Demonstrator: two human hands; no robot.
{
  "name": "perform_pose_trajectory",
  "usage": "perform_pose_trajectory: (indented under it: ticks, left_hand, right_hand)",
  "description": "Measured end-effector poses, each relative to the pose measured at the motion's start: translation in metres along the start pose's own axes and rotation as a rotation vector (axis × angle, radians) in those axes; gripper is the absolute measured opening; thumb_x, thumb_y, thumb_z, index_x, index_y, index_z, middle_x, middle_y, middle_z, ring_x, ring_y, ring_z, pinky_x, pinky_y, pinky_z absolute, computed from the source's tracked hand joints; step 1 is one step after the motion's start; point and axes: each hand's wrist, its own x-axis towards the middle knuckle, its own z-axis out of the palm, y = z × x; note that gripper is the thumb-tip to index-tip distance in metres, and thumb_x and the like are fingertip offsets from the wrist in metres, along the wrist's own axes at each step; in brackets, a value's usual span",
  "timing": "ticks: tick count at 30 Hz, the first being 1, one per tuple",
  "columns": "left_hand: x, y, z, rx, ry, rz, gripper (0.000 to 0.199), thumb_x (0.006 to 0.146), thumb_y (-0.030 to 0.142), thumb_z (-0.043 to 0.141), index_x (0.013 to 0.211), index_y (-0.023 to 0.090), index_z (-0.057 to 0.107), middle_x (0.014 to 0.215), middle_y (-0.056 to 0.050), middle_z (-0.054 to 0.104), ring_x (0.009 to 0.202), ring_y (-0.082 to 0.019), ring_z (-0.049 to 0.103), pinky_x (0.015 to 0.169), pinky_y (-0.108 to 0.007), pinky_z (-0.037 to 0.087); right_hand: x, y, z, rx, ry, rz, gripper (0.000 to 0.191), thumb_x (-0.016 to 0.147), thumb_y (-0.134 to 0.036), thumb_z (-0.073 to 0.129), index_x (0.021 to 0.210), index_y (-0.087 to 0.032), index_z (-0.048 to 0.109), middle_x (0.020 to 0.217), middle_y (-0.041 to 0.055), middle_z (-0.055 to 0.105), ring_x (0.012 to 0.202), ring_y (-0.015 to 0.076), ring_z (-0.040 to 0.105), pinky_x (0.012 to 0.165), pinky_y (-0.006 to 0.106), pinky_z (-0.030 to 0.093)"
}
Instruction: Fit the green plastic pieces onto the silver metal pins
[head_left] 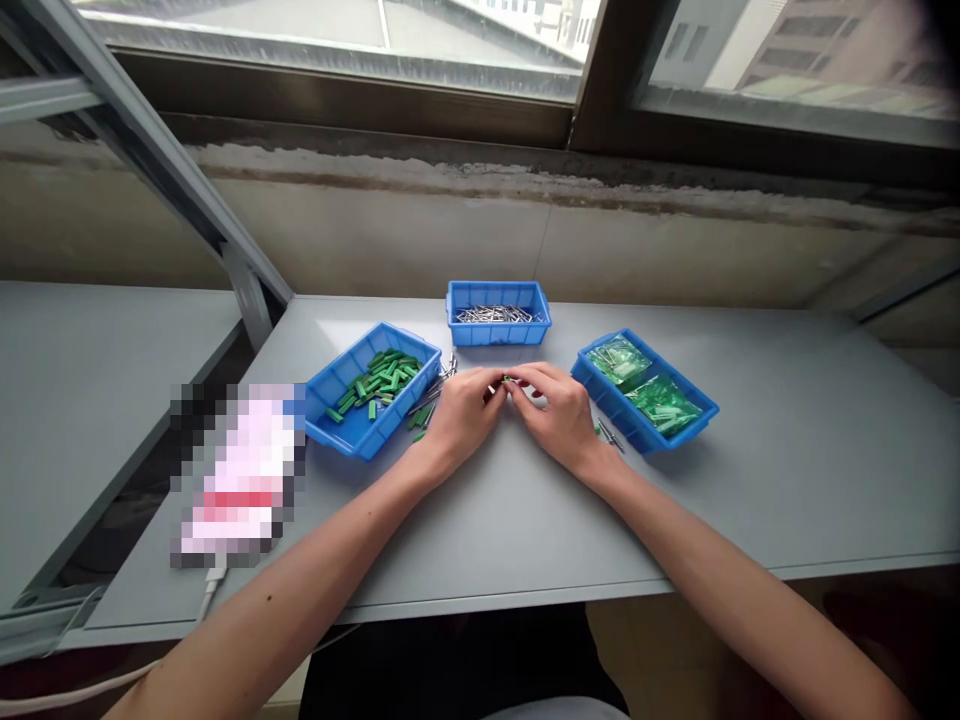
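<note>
L hand [463, 420] & R hand [551, 412] meet, fingers narrow, pinching tiny green-and-steel part [506, 379] btwn them. Blue plastic bin w/ green plastic pieces [405, 420] left of fingers, blue plastic bin w/ steel pins [499, 335] ahead, blue plastic bin w/ green poly bags [660, 365] right; loose steel pins [431, 400] just by L hand.

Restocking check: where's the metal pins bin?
In the head view, the blue bin of metal pins sits at the table's far edge, between the loose green parts bin and the bagged green parts bin.
</note>
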Motion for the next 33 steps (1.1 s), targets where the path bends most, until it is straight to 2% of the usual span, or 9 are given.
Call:
perform_pose_trajectory:
  ticks: [3,7,11,17,22,27,30,33]
  left_hand:
    - [-0.003,0.001,-0.003,-0.007,0.057,-0.001,0.018,0.083,0.012,0.057,0.094,0.016,0.07,0.079,-0.003,0.071,0.064,-0.012,0.061,0.064,-0.023,0.046]
    - [-0.002,0.002,-0.005,0.013,0.08,-0.028,0.017,0.082,0.012,0.058,0.092,0.016,0.071,0.079,-0.004,0.072,0.064,-0.013,0.061,0.065,-0.024,0.047]
    - [-0.001,0.002,-0.006,0.009,0.101,-0.055,0.017,0.081,0.011,0.059,0.092,0.016,0.071,0.078,-0.003,0.073,0.063,-0.013,0.062,0.065,-0.023,0.048]
    - [-0.004,0.004,-0.008,0.011,0.12,-0.014,0.018,0.082,0.01,0.059,0.094,0.017,0.07,0.082,-0.003,0.073,0.065,-0.013,0.063,0.065,-0.024,0.049]
    - [-0.005,0.007,-0.016,0.002,0.149,0.064,0.012,0.087,0.018,0.059,0.095,0.017,0.068,0.086,-0.004,0.072,0.068,-0.012,0.063,0.064,-0.022,0.049]
    - [-0.004,0.007,-0.021,-0.009,0.163,0.097,0.012,0.088,0.021,0.058,0.094,0.017,0.068,0.084,-0.003,0.071,0.068,-0.011,0.063,0.063,-0.021,0.047]
    - [-0.003,0.007,-0.022,-0.021,0.151,0.052,0.014,0.089,0.023,0.056,0.095,0.018,0.068,0.084,-0.004,0.071,0.066,-0.011,0.061,0.061,-0.022,0.047]
    - [-0.002,0.009,-0.022,-0.054,0.147,-0.002,0.015,0.089,0.025,0.056,0.094,0.018,0.069,0.082,-0.004,0.071,0.062,-0.011,0.059,0.058,-0.023,0.046]
  right_hand:
    - [0.004,-0.005,0.002,0.151,0.006,0.063,0.017,0.089,-0.022,0.055,0.1,-0.02,0.068,0.099,0.0039,0.068,0.082,0.0155,0.064,0.069,0.026,0.052]
    - [0.008,-0.007,0.006,0.266,0.021,0.094,0.014,0.088,-0.023,0.056,0.096,-0.02,0.067,0.096,0.0038,0.067,0.078,0.0137,0.064,0.063,0.024,0.052]
    - [0.009,-0.004,0.009,0.279,0.016,0.07,0.015,0.089,-0.022,0.055,0.098,-0.021,0.067,0.098,0.0038,0.066,0.079,0.0137,0.064,0.064,0.024,0.053]
    - [0.006,-0.002,0.007,0.229,0.031,0.01,0.014,0.089,-0.023,0.055,0.098,-0.021,0.066,0.097,0.0039,0.067,0.078,0.0144,0.064,0.072,0.028,0.053]
    - [0.009,-0.004,-0.002,0.202,0.062,0.001,0.008,0.084,-0.023,0.059,0.09,-0.02,0.064,0.088,0.0029,0.066,0.072,0.0138,0.061,0.065,0.027,0.052]
    - [0.015,0.0,-0.008,0.355,-0.033,0.075,0.011,0.085,-0.028,0.06,0.09,-0.019,0.065,0.088,0.0025,0.066,0.069,0.0121,0.063,0.058,0.023,0.051]
    - [0.017,0.003,-0.008,0.452,-0.106,0.154,0.017,0.088,-0.032,0.057,0.093,-0.019,0.065,0.09,0.003,0.067,0.071,0.0123,0.065,0.06,0.023,0.052]
    - [0.017,0.004,-0.007,0.473,-0.123,0.2,0.021,0.089,-0.035,0.055,0.094,-0.018,0.067,0.089,0.0039,0.068,0.068,0.0131,0.065,0.061,0.025,0.052]
